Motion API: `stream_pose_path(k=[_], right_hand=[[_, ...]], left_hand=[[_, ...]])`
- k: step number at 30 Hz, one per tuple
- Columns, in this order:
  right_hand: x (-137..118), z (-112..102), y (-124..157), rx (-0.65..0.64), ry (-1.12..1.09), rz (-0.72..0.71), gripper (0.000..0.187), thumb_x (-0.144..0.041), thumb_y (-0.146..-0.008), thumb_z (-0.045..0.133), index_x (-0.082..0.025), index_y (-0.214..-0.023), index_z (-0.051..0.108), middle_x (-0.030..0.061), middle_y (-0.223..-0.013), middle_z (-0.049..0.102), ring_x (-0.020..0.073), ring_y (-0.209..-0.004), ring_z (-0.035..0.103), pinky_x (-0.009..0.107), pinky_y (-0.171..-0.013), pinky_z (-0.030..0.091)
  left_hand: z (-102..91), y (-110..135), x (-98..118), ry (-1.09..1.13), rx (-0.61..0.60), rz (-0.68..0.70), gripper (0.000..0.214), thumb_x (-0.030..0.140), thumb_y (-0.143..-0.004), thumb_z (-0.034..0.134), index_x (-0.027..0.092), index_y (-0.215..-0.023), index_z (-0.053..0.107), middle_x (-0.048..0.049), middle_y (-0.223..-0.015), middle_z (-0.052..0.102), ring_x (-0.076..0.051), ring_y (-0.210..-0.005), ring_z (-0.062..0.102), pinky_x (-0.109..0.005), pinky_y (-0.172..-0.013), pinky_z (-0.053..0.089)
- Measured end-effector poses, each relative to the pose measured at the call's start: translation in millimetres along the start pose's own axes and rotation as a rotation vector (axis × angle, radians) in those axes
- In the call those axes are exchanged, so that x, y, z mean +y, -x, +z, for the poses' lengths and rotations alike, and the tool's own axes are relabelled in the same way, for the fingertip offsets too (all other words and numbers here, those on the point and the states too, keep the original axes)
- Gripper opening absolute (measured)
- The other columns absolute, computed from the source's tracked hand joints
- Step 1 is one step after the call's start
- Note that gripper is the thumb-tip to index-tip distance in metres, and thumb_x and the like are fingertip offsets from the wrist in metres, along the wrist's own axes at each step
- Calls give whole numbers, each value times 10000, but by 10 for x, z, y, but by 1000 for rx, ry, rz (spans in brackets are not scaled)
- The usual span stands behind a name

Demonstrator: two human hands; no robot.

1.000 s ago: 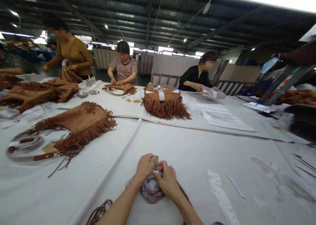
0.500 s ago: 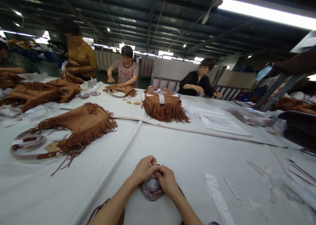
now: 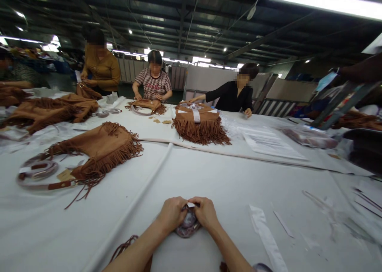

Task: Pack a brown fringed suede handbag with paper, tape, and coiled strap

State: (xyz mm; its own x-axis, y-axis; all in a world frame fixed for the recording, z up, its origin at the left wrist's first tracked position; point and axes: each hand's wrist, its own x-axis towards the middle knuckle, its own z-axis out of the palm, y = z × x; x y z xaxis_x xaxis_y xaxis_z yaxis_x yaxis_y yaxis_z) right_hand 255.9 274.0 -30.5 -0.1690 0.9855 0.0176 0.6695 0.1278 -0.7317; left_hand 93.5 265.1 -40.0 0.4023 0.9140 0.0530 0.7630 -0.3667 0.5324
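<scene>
Close in front of me on the white table is a coiled strap (image 3: 188,228) wrapped in clear film. My left hand (image 3: 172,213) grips its left side with the fingers curled in. On the other side, my right hand (image 3: 205,212) is closed too, its thumb and fingertips at the coil's top edge. A small white strip (image 3: 191,204) shows between the two sets of fingertips; whether it is paper or tape I cannot tell. Brown fringe (image 3: 125,246) sticks out from beneath my left forearm, mostly hidden.
To the left lies a brown fringed bag (image 3: 98,148) with a wrapped strap and tag. Stacked fringed bags (image 3: 197,125) stand ahead, a co-worker's hand on top. White strips (image 3: 265,236) and plastic scraps lie right. Several co-workers stand across the table.
My hands have drawn slightly apart at the coil's top, and the white strip now shows between them. Across the table, the co-worker in black has reached an arm to the stacked bags.
</scene>
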Motion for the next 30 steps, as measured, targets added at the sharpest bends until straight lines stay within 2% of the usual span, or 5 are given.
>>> stream_pose_path(k=[6, 10, 14, 24, 30], right_hand=[[-7, -77, 102, -76, -46, -63, 386, -246, -795, 401, -238, -1006, 724, 17, -1068, 701, 192, -1027, 625, 308, -936, 441], [-24, -131, 110, -103, -64, -56, 426, -322, -848, 337, -196, -936, 735, 21, -942, 727, 208, -913, 650, 306, -836, 482], [-52, -102, 82, -97, -57, -61, 381, -424, -847, 437, -189, -904, 731, 30, -922, 726, 224, -884, 642, 314, -832, 472], [-45, 2, 119, -3, 52, -42, 199, -289, -797, 530, -195, -892, 678, 53, -937, 703, 206, -893, 621, 312, -820, 446], [-40, 66, 123, 58, 85, -11, 179, -262, -802, 537, -187, -883, 679, 62, -930, 700, 221, -921, 610, 332, -844, 422]], left_hand=[[-36, 44, 50, -107, 1, 73, 228, 151, -852, 430, 186, -948, 633, -74, -916, 674, -218, -880, 628, -309, -790, 468], [-45, 53, 70, -137, -3, 103, 227, 134, -858, 412, 170, -920, 627, -81, -904, 670, -223, -861, 632, -322, -789, 477], [-29, 49, 60, -132, -11, 101, 260, 137, -870, 404, 181, -1000, 625, -78, -922, 672, -220, -876, 632, -323, -809, 479], [-72, 49, 75, -93, -64, 34, 264, 131, -839, 426, 180, -995, 635, -85, -933, 685, -236, -914, 633, -317, -815, 461], [-150, -35, 137, -127, -98, -48, 214, 249, -830, 500, 161, -968, 638, -119, -967, 674, -278, -917, 629, -351, -786, 471]])
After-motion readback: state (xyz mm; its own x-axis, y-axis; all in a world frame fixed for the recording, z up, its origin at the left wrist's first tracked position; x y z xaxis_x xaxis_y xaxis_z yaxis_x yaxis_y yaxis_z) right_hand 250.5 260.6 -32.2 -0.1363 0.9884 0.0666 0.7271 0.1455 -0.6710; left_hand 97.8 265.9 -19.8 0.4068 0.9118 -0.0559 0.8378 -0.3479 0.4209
